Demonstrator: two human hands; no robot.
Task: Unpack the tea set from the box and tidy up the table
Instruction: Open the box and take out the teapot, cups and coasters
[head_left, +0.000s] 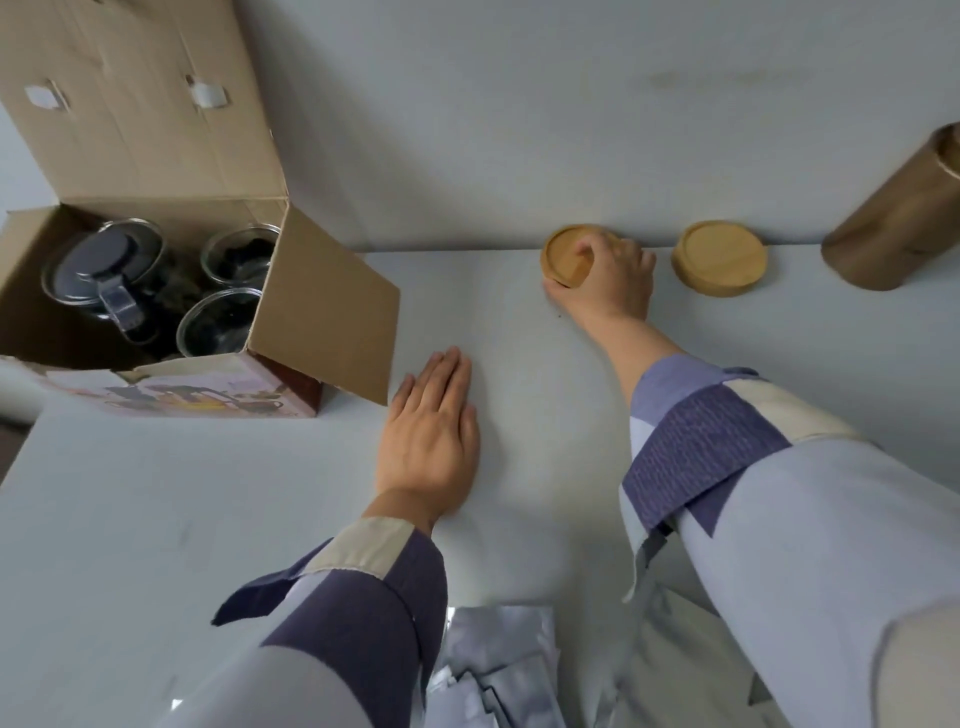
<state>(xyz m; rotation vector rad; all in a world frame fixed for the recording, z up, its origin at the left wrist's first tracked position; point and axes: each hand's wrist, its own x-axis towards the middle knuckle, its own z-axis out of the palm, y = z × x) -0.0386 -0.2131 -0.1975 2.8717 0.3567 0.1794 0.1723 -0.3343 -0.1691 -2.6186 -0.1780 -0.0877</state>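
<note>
An open cardboard box (322, 306) stands at the left of the white table (156, 493). Inside it are a glass teapot with a dark lid (104, 265) and two glass cups (239, 254) (218, 322). At the table's far edge my right hand (608, 283) grips a round wooden coaster (563, 254), tilted up on its edge against the wall. A second wooden coaster (719, 257) lies flat just to its right. My left hand (431, 436) rests flat on the table, palm down, fingers together, holding nothing.
A tall brown cylindrical canister (898, 228) stands at the far right by the wall. The box's flaps (140, 104) lean against the wall. Crumpled silvery wrapping (498, 670) lies at the near edge of the table.
</note>
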